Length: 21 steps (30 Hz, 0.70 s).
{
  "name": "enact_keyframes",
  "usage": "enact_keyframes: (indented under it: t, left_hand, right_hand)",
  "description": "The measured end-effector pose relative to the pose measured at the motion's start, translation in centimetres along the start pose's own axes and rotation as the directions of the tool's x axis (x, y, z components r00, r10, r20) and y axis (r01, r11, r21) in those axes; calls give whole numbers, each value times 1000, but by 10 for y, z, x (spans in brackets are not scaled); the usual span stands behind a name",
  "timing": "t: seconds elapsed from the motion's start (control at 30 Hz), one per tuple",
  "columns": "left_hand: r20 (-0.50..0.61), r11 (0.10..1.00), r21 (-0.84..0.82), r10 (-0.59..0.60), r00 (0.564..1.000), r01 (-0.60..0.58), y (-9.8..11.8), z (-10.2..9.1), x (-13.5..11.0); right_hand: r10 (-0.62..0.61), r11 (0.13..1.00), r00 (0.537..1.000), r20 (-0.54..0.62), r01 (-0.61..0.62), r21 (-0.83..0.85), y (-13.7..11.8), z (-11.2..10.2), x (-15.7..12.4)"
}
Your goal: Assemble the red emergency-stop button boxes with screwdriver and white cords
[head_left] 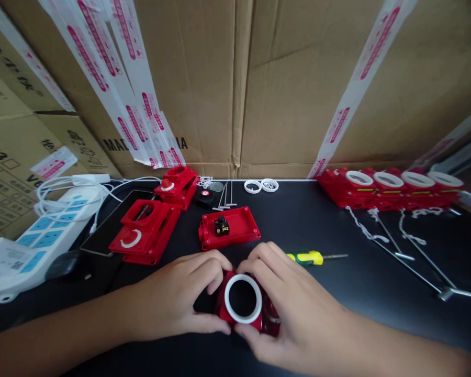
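A red plastic housing cover (224, 309) with a white ring (227, 302) around its round opening is held low over the front of the black table. My left hand (180, 296) grips its left side, thumb below and fingers above. My right hand (286, 303) wraps over the right side and hides part of the cover. Just beyond the hands lies an open red box base (241, 230) with a small black switch block (221, 226) inside. A yellow-green screwdriver (310, 257) rests behind my right hand.
Red housings (143, 235) and a white power strip (43, 235) occupy the left. Two white rings (253, 187) and metal rods (230, 196) lie at the back. Several assembled red boxes (384, 196) with cords and T-shaped rods stand right. Cardboard boxes (298, 94) form the back wall.
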<state>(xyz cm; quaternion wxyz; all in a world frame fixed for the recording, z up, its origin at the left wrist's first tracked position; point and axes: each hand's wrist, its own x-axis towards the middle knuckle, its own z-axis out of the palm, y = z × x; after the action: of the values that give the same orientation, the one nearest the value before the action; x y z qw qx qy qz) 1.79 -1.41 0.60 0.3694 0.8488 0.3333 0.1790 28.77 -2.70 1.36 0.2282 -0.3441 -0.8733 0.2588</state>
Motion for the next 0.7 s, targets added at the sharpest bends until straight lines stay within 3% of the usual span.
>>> enact_keyframes:
  t: [0.17,0.37,0.53,0.7]
  left_hand:
    - [-2,1000,15,-18,1000,18,1,-1,1]
    - [-8,1000,-21,18,1000,-19,0,0,0]
    - [4,1000,12,7,1000,-7,-1,0,0]
    - [1,1000,-6,7,1000,-7,-1,-1,1]
  right_hand:
    - [2,999,998,65,-5,49,-7,-6,-1]
    - [0,1000,998,-63,1,8,0,-2,-1]
    - [-15,998,1000,-2,16,56,-4,-7,-1]
    - [-29,999,995,-91,32,38,-1,-4,0]
